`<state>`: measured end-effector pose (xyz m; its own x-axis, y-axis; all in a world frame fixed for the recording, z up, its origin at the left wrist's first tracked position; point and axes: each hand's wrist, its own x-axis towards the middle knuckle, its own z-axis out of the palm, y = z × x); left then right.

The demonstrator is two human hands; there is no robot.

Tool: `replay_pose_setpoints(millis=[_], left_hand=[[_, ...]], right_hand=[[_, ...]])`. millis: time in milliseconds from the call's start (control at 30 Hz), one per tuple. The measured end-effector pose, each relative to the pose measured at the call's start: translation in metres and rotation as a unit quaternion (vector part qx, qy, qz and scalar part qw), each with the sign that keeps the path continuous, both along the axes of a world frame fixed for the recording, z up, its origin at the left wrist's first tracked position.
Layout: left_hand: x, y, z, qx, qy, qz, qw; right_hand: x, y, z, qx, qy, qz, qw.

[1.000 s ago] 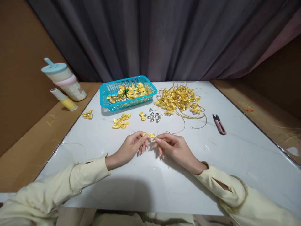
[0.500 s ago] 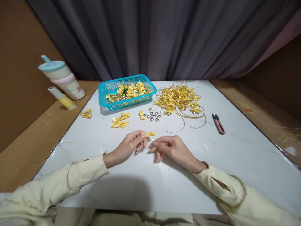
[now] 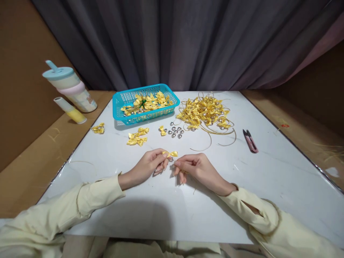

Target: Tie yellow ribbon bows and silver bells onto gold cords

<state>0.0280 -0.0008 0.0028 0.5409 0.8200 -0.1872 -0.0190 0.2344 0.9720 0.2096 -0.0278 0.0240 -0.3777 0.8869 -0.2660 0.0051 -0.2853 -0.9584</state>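
Note:
My left hand (image 3: 148,166) pinches a small yellow ribbon bow (image 3: 171,154) between thumb and fingertips, just above the white table (image 3: 268,179). My right hand (image 3: 194,166) is beside it, fingers curled in a pinch just below the bow; what it grips is too small to make out. Both wrists rest on the table, in cream sleeves. Beyond the hands lie a few loose yellow bows (image 3: 137,137), a lone bow (image 3: 162,130) and several small silver beads (image 3: 176,132).
A turquoise basket (image 3: 122,102) of bows stands at the back. Right of it is a heap of yellow bows and gold cord (image 3: 205,113). Pink thread snips (image 3: 250,141) lie to the right. A lidded tumbler (image 3: 71,87), a yellow tube (image 3: 70,110) and a stray bow (image 3: 98,128) sit at the left.
My right hand drew slightly back and down from the bow, its fingers now curled in more tightly. My left hand keeps hold of the bow in nearly the same place.

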Motion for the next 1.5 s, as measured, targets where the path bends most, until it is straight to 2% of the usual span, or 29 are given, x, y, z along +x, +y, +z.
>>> replay_pose_setpoints(millis=[433, 667, 867, 1067, 1300, 1500], left_hand=[[0.0, 0.0, 0.0, -0.003, -0.002, -0.002, 1.0], [0.001, -0.001, 0.005, -0.005, 0.018, -0.002, 1.0], [0.002, 0.0, 0.008, -0.046, 0.01, -0.002, 0.999], [0.002, 0.001, 0.009, -0.103, 0.0, 0.01, 0.995], [0.004, 0.002, 0.013, -0.111, 0.012, 0.004, 0.994], [0.003, 0.003, 0.013, -0.122, 0.025, -0.002, 0.992]], right_hand=[[0.0, -0.001, 0.0, -0.004, -0.003, 0.007, 1.0], [0.001, 0.0, 0.0, -0.01, 0.01, 0.018, 1.0], [-0.001, -0.001, 0.001, -0.015, 0.004, 0.015, 1.0], [-0.007, -0.003, -0.003, 0.016, -0.003, -0.004, 1.0], [-0.006, -0.003, -0.009, 0.024, -0.021, 0.005, 0.999], [-0.005, -0.002, -0.012, 0.062, -0.067, 0.02, 0.996]])
